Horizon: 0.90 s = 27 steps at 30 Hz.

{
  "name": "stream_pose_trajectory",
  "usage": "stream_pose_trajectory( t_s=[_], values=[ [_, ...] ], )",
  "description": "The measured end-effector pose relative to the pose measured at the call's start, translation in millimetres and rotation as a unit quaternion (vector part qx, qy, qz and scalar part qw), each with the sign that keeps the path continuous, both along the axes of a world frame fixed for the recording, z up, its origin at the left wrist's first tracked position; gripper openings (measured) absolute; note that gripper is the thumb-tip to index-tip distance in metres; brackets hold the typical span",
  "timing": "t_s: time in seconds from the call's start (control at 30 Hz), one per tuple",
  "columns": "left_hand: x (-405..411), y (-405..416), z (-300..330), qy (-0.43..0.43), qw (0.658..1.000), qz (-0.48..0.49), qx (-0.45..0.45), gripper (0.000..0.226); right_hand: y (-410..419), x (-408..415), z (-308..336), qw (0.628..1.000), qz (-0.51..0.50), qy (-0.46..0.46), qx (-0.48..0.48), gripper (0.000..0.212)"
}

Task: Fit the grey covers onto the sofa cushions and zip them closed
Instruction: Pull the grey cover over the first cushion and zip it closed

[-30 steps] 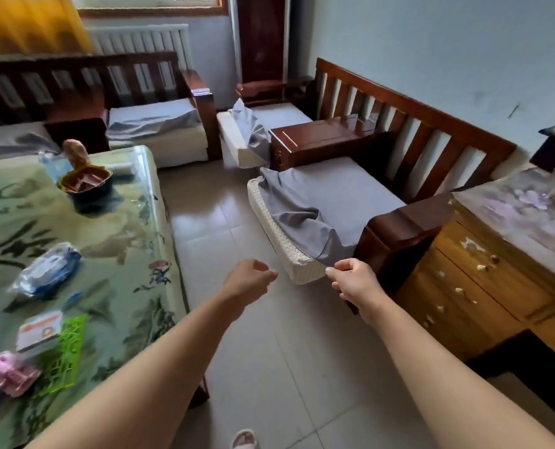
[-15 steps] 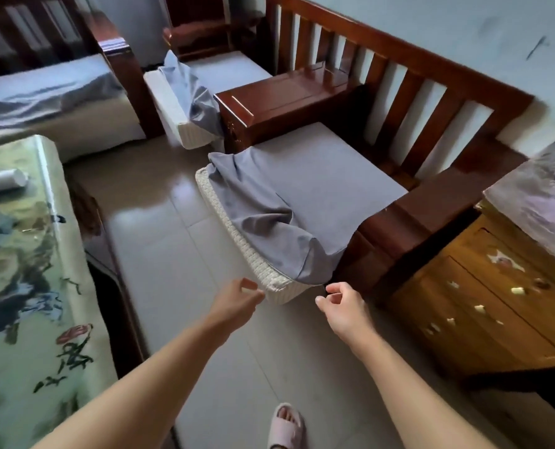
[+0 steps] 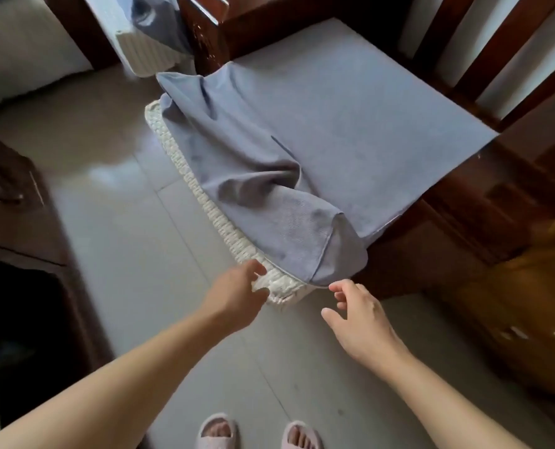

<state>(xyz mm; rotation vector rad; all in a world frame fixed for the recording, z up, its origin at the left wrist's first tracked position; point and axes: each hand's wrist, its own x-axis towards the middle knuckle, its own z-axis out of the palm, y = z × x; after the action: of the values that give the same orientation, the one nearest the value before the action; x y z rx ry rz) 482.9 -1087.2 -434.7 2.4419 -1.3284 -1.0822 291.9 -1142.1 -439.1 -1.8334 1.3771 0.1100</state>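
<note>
- The sofa cushion (image 3: pixel 205 202), white with a woven-looking texture, lies on the seat of a dark wooden sofa (image 3: pixel 483 202), and its front edge overhangs the seat toward the floor.
- The exposed front edge of the cushion runs as a long strip from the far left down to the near corner just in front of the person; that is the long axis that can be seen.
- The grey cover (image 3: pixel 334 124) is pulled over most of the cushion: it lies flat and smooth toward the slatted sofa back, and is bunched in loose folds along the front edge, leaving the white strip bare.
- The open mouth of the cover points toward the person and the floor; a hemmed corner of it hangs over the near corner of the cushion.
- The left hand (image 3: pixel 234 296) touches the bare near corner of the cushion, fingers bent against it; whether they actually clasp it cannot be told.
- The right hand (image 3: pixel 357 315) hovers just beside the hanging corner of the cover, fingers spread apart and lightly bent, holding nothing.
- A second cushion (image 3: pixel 143 43) with a grey cover partly on it stands at the top, beyond the sofa's wooden armrest.
- The floor (image 3: pixel 114 202) is pale glossy tile; 2 feet in pink slippers (image 3: pixel 218 431) stand at the bottom edge.
- A light wooden cabinet (image 3: pixel 529 306) stands at the right, dark furniture at the left.
</note>
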Motion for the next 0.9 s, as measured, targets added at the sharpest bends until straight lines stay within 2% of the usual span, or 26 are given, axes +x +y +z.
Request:
stream_pose_trajectory(
  t_s=[0.13,0.3,0.4,0.47,0.6,0.7,0.9],
  values=[
    [4,-23,-62,-0.053,0.988,-0.108,-0.098,0.043,0,18,-69,0.998,0.004,-0.009,-0.055,0.044],
    [12,-42,-130,-0.105,0.954,-0.187,-0.209,0.044,4,39,-145,0.968,-0.048,-0.039,-0.245,0.057],
    [16,-49,-157,-0.151,0.925,-0.206,-0.280,0.031,-4,53,-169,0.919,-0.060,0.009,-0.390,0.037],
    [21,-53,-167,-0.180,0.905,-0.224,-0.315,0.022,-10,60,-177,0.894,-0.070,0.033,-0.441,0.026],
    [27,-62,-172,-0.207,0.876,-0.263,-0.348,0.004,-17,63,-181,0.869,-0.066,0.018,-0.490,0.018],
    [31,-53,-174,-0.205,0.883,-0.258,-0.336,0.011,-3,66,-182,0.865,-0.048,-0.002,-0.500,0.017],
    [46,-1,-177,-0.199,0.862,-0.313,-0.345,0.015,20,68,-185,0.853,0.017,0.018,-0.521,0.018]
  ],
)
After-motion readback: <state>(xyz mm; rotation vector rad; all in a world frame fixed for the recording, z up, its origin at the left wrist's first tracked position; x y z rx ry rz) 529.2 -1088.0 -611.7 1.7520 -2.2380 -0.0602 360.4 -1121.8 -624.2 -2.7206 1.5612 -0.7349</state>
